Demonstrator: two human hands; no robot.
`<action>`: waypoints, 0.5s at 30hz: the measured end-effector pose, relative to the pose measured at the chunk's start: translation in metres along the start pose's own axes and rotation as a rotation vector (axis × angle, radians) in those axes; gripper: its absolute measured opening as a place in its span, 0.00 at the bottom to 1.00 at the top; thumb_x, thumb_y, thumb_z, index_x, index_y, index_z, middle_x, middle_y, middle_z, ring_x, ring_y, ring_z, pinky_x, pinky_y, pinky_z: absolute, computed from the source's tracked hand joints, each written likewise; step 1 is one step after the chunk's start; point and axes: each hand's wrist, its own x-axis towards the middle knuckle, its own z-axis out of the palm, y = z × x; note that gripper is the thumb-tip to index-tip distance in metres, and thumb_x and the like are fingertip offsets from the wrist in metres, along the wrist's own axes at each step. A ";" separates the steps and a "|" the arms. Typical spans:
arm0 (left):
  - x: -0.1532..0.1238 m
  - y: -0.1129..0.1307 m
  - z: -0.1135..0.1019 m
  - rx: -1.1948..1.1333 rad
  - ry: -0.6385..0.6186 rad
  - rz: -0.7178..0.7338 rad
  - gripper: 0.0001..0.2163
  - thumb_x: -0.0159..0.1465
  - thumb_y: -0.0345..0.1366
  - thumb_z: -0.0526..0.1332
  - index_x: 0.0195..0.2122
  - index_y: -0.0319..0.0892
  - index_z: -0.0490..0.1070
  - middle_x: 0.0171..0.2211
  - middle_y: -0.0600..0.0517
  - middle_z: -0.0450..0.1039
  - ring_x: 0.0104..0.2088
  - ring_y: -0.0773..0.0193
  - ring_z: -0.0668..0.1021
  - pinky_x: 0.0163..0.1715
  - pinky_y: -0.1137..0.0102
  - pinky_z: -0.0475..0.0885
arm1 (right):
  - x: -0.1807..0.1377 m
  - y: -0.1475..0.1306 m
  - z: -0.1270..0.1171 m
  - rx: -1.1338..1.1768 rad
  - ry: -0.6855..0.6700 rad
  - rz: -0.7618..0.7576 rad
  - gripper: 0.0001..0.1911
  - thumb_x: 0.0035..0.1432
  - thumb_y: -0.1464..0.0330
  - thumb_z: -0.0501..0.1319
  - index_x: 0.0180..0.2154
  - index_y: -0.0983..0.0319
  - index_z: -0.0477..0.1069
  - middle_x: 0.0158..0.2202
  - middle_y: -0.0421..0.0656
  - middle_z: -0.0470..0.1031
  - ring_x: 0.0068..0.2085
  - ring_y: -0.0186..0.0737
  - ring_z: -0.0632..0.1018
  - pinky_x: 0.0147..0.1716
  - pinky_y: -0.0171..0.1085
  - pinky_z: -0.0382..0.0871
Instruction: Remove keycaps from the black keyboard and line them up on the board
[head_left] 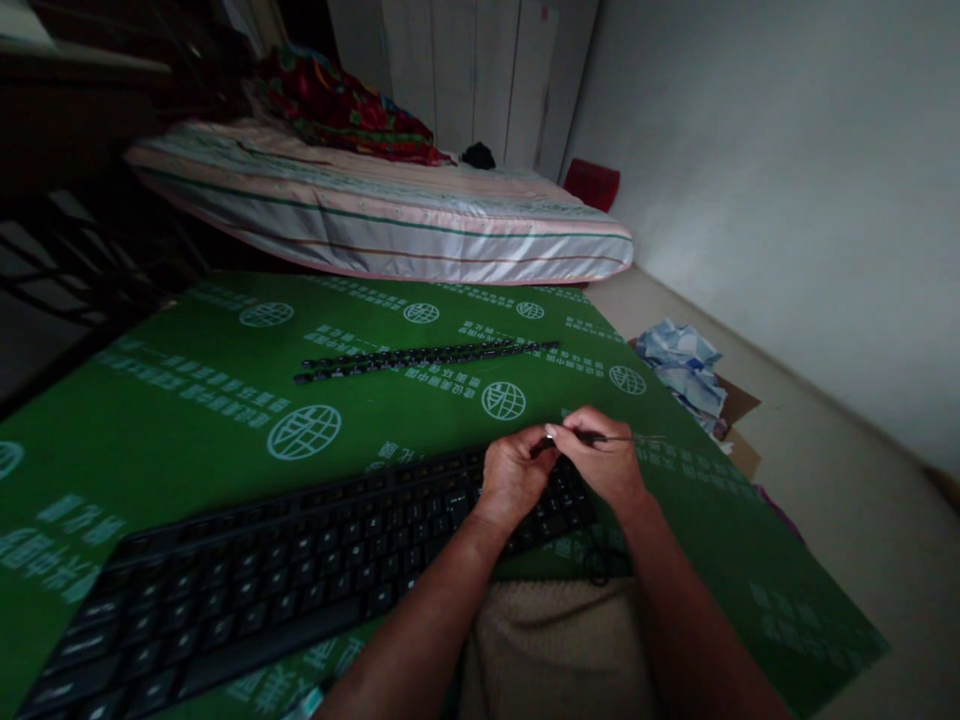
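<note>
A black keyboard (315, 540) lies slantwise on the green printed board (187, 420). Above its right end my two hands meet, fingertips close together. My left hand (517, 475) is closed in a pinch on a small dark piece, mostly covered by the fingers. My right hand (609, 462) is closed round a thin dark stick-like thing (596, 437), whose fine end sticks out to the right; its kind is unclear. A light speck shows between the fingertips. Beyond the keyboard lie long black braided strands (420, 357), side by side.
A thin dark cord (598, 565) loops by the keyboard's right end, beside beige cloth (555, 650) at my lap. Past the board stands a bed (450, 240) with a red patterned blanket (352, 115). Crumpled blue-white packaging (679, 360) lies on the floor at right, near a white wall.
</note>
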 end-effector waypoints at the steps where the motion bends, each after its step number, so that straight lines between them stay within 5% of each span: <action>1: 0.000 -0.002 0.001 -0.038 0.012 -0.015 0.12 0.54 0.29 0.61 0.39 0.46 0.77 0.28 0.56 0.78 0.29 0.64 0.77 0.33 0.73 0.71 | 0.000 0.000 0.000 0.010 0.028 0.013 0.12 0.49 0.64 0.61 0.19 0.62 0.65 0.16 0.35 0.63 0.19 0.28 0.64 0.20 0.29 0.58; 5: 0.001 -0.007 0.005 -0.223 0.081 -0.134 0.16 0.50 0.29 0.64 0.41 0.42 0.75 0.26 0.55 0.76 0.26 0.67 0.76 0.30 0.74 0.71 | 0.001 0.003 -0.003 0.027 0.143 0.102 0.17 0.53 0.58 0.59 0.20 0.62 0.65 0.16 0.35 0.63 0.18 0.29 0.64 0.19 0.30 0.59; 10: 0.001 0.002 0.004 -0.423 0.115 -0.195 0.09 0.47 0.28 0.66 0.32 0.40 0.76 0.26 0.55 0.76 0.28 0.68 0.76 0.31 0.75 0.72 | 0.003 0.010 -0.009 -0.096 0.166 0.072 0.19 0.58 0.58 0.53 0.22 0.63 0.67 0.21 0.40 0.69 0.25 0.33 0.71 0.28 0.33 0.65; 15: 0.001 0.010 0.001 -0.495 0.149 -0.212 0.09 0.45 0.27 0.67 0.29 0.40 0.75 0.24 0.56 0.76 0.27 0.69 0.76 0.30 0.76 0.72 | -0.001 0.014 -0.013 0.026 -0.034 0.065 0.13 0.58 0.64 0.53 0.40 0.63 0.72 0.24 0.39 0.72 0.22 0.31 0.71 0.26 0.33 0.67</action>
